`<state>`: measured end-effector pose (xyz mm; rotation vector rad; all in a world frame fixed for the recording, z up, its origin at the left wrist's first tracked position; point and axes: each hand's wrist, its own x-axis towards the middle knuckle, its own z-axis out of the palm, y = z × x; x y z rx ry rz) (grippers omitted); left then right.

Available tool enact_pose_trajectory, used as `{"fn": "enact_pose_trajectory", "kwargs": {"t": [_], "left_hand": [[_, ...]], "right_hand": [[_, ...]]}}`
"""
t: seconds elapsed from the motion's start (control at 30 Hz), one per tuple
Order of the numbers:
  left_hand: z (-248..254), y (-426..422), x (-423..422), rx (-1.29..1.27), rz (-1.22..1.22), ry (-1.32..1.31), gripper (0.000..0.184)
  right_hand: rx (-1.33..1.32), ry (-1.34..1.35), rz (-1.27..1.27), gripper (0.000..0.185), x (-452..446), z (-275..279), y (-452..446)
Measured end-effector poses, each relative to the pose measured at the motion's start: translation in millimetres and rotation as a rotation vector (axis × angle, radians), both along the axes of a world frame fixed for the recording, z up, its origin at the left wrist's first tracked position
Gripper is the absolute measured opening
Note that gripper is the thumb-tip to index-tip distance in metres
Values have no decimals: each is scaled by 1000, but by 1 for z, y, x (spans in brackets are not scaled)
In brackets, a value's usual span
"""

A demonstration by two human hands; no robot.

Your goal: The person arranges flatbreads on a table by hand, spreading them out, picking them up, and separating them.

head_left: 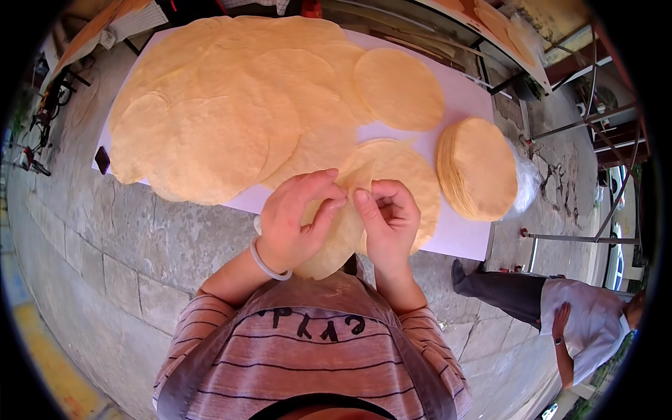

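A thin, pale yellow round sheet [334, 241] hangs between my two hands in front of my apron, its upper part bunched at the fingertips. My right hand [390, 222] pinches its edge between thumb and curled fingers. On the other side my left hand [297, 213], with a pale bangle at the wrist, has thumb and fingertips closing on the same sheet. Just beyond the hands lies a loose round sheet [413, 185] on the table. Many overlapping sheets [224, 105] cover the table's left and middle.
To the right stands a thick stack of round sheets [483, 168], with clear plastic [526, 182] behind it. One single sheet [399, 89] lies farther back. A phone-like dark object [102, 160] rests at the white table's [458, 241] left corner. Another person [581, 318] stands at right.
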<state>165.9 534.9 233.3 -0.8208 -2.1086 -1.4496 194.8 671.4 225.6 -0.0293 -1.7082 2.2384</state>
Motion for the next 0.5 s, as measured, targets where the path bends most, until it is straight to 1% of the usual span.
{"fn": "enact_pose_trajectory", "kwargs": {"t": [0.23, 0.33, 0.43, 0.5], "left_hand": [[1, -2, 3, -32, 37, 6, 43], [8, -2, 3, -99, 44, -6, 44], [10, -2, 5, -93, 25, -68, 44], [10, -2, 4, -154, 4, -41, 44]], "right_hand": [[72, -21, -9, 12, 3, -5, -3], [99, -5, -13, 12, 6, -3, -4], [140, -1, -18, 12, 8, -3, -3], [175, 5, -26, 12, 9, -5, -2]]}}
